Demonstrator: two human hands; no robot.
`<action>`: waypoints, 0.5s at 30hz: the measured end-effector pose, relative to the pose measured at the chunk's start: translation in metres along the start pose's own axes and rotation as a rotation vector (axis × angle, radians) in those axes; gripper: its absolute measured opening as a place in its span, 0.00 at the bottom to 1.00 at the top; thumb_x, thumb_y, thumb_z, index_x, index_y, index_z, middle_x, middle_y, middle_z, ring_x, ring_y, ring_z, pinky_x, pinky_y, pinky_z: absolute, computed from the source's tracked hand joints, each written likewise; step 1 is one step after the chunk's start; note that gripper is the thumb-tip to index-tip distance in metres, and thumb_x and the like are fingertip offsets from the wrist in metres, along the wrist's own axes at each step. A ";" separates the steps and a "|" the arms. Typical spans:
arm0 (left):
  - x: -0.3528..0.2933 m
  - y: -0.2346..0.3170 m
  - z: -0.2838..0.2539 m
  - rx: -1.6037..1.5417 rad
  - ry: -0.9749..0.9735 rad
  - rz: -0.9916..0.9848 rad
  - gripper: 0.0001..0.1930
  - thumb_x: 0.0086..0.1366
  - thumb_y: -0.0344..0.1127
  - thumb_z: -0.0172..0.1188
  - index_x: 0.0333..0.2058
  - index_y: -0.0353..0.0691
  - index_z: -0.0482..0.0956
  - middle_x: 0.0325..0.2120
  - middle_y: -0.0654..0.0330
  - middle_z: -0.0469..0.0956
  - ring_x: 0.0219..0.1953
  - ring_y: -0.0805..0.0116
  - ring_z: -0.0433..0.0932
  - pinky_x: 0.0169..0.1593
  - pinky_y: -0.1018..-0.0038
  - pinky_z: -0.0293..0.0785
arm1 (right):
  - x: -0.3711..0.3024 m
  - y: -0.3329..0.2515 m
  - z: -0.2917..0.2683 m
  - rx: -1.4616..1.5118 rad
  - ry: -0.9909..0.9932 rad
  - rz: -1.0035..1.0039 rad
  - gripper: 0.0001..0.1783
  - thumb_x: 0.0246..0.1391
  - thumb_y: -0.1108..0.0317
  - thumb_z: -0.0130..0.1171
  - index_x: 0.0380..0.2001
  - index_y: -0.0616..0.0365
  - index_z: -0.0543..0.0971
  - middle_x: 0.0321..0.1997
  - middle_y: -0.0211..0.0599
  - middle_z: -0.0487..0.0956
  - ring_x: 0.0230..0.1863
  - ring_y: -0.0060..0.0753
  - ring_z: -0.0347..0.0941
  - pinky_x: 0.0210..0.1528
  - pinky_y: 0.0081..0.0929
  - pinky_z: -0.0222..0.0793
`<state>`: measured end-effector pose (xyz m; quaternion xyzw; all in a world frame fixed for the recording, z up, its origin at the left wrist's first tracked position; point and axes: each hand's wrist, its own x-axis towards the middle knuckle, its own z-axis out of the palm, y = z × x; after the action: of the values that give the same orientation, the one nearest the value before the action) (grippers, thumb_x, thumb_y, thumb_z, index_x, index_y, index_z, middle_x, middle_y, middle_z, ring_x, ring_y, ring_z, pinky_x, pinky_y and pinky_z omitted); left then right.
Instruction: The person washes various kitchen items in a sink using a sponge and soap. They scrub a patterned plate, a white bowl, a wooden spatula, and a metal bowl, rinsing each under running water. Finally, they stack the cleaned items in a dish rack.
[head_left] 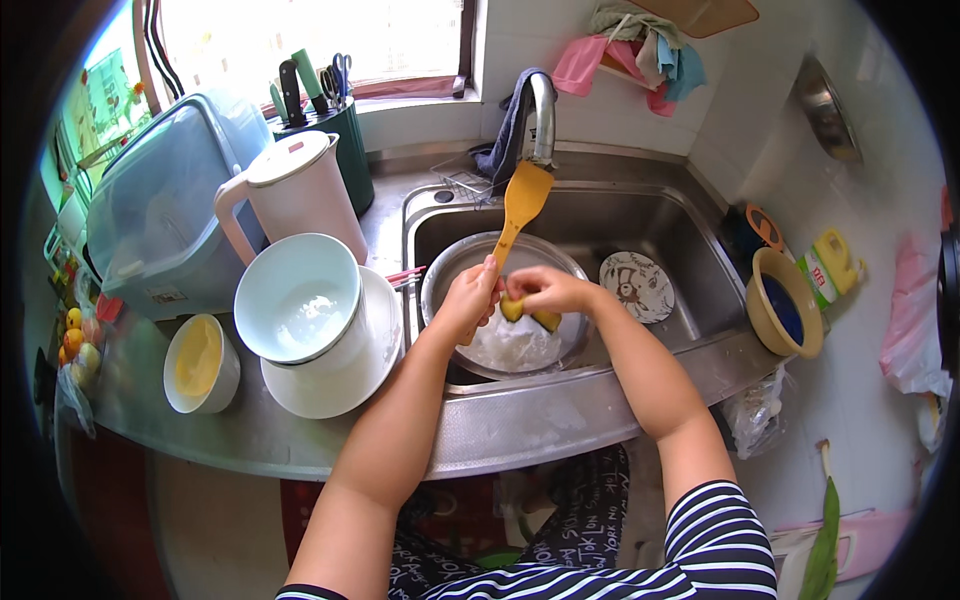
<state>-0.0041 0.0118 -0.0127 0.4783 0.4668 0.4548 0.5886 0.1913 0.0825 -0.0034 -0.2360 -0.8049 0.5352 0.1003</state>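
Head view: left hand wraps its fingers round the yellow flat-bladed spatula, blade-up over the round metal basin; right hand's fingers pinch a yellow-green sponge. Scrubbing seems underway; white patterned plate likely left (pale-blue bowl probably done).

Wide fisheye view from the head, facing down, near above the sink, window ahead

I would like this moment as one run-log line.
left hand: holding yellow spatula upward | right hand: holding sponge | basin: in sink
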 end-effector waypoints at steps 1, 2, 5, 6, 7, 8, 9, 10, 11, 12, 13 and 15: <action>0.000 0.000 0.001 -0.008 -0.002 -0.027 0.27 0.72 0.60 0.40 0.27 0.41 0.69 0.16 0.67 0.63 0.12 0.78 0.59 0.15 0.78 0.56 | -0.005 -0.003 0.000 0.019 0.141 -0.085 0.08 0.41 0.76 0.57 0.28 0.58 0.71 0.33 0.26 0.71 0.36 0.17 0.65 0.41 0.20 0.64; 0.000 0.000 0.002 -0.015 -0.004 -0.055 0.28 0.72 0.61 0.40 0.27 0.41 0.69 0.16 0.68 0.63 0.12 0.78 0.59 0.15 0.78 0.55 | -0.007 0.000 0.001 -0.038 0.333 -0.238 0.08 0.41 0.77 0.56 0.29 0.58 0.71 0.34 0.28 0.71 0.37 0.20 0.66 0.42 0.21 0.63; -0.007 0.007 0.006 -0.033 -0.058 -0.177 0.32 0.70 0.67 0.34 0.27 0.42 0.68 0.15 0.69 0.61 0.12 0.78 0.56 0.16 0.79 0.52 | -0.005 -0.038 0.021 -0.291 0.772 -0.546 0.08 0.42 0.76 0.57 0.30 0.57 0.75 0.36 0.36 0.70 0.41 0.34 0.70 0.42 0.26 0.64; -0.008 0.009 0.007 -0.043 -0.089 -0.215 0.33 0.70 0.67 0.33 0.27 0.42 0.68 0.15 0.69 0.61 0.13 0.78 0.56 0.16 0.79 0.52 | -0.002 -0.042 0.024 -0.470 0.838 -0.551 0.08 0.42 0.75 0.57 0.30 0.56 0.75 0.36 0.37 0.70 0.41 0.36 0.70 0.43 0.29 0.64; -0.010 0.008 0.009 -0.086 -0.139 -0.194 0.34 0.70 0.68 0.31 0.28 0.42 0.68 0.15 0.70 0.60 0.12 0.78 0.54 0.16 0.78 0.51 | 0.001 -0.045 0.026 -0.650 0.899 -0.553 0.09 0.42 0.74 0.57 0.31 0.56 0.76 0.37 0.37 0.70 0.41 0.38 0.70 0.43 0.31 0.64; -0.010 0.009 0.010 -0.056 -0.155 -0.190 0.33 0.69 0.69 0.31 0.27 0.43 0.67 0.15 0.70 0.59 0.12 0.79 0.54 0.16 0.79 0.50 | 0.004 -0.046 0.028 -0.831 0.956 -0.551 0.09 0.42 0.74 0.57 0.31 0.55 0.76 0.37 0.38 0.71 0.41 0.39 0.70 0.44 0.34 0.64; -0.011 0.012 0.012 -0.027 -0.175 -0.185 0.33 0.69 0.69 0.31 0.27 0.43 0.67 0.15 0.70 0.58 0.12 0.79 0.53 0.16 0.79 0.49 | 0.006 -0.047 0.025 -0.916 1.034 -0.488 0.10 0.42 0.72 0.57 0.33 0.52 0.76 0.38 0.39 0.71 0.45 0.44 0.70 0.49 0.40 0.61; -0.013 0.014 0.013 0.002 -0.193 -0.180 0.33 0.69 0.70 0.32 0.27 0.43 0.66 0.15 0.71 0.58 0.13 0.80 0.53 0.16 0.79 0.48 | 0.010 -0.045 0.019 -1.051 1.184 -0.404 0.14 0.42 0.72 0.56 0.37 0.51 0.75 0.39 0.38 0.72 0.48 0.46 0.69 0.50 0.40 0.59; -0.016 0.015 0.018 0.020 -0.187 -0.173 0.32 0.70 0.68 0.33 0.27 0.43 0.66 0.15 0.70 0.57 0.13 0.80 0.53 0.16 0.79 0.47 | 0.013 -0.038 0.010 -1.025 1.281 -0.394 0.16 0.42 0.72 0.55 0.39 0.52 0.74 0.40 0.39 0.72 0.50 0.46 0.68 0.52 0.41 0.58; -0.016 0.017 0.023 0.063 -0.179 -0.155 0.31 0.70 0.67 0.34 0.27 0.43 0.66 0.15 0.70 0.57 0.13 0.79 0.53 0.16 0.79 0.47 | 0.012 -0.030 -0.001 -1.007 1.378 -0.384 0.18 0.42 0.72 0.55 0.41 0.53 0.73 0.42 0.40 0.73 0.51 0.46 0.67 0.53 0.42 0.57; -0.017 0.017 0.027 0.100 -0.170 -0.137 0.31 0.71 0.66 0.35 0.27 0.43 0.66 0.15 0.70 0.58 0.13 0.79 0.53 0.16 0.79 0.48 | 0.009 -0.025 -0.009 -1.004 1.399 -0.380 0.18 0.43 0.72 0.54 0.41 0.55 0.72 0.43 0.41 0.73 0.51 0.47 0.68 0.54 0.43 0.57; -0.017 0.017 0.030 0.192 -0.153 -0.088 0.29 0.72 0.63 0.38 0.27 0.41 0.66 0.15 0.69 0.59 0.14 0.78 0.55 0.16 0.77 0.51 | 0.001 -0.014 -0.025 -1.001 1.437 -0.377 0.17 0.45 0.74 0.53 0.43 0.58 0.70 0.45 0.44 0.73 0.52 0.49 0.68 0.55 0.45 0.59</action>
<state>0.0213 -0.0072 0.0087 0.5448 0.4824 0.3442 0.5934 0.1973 0.0986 0.0198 -0.3941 -0.7124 -0.1811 0.5518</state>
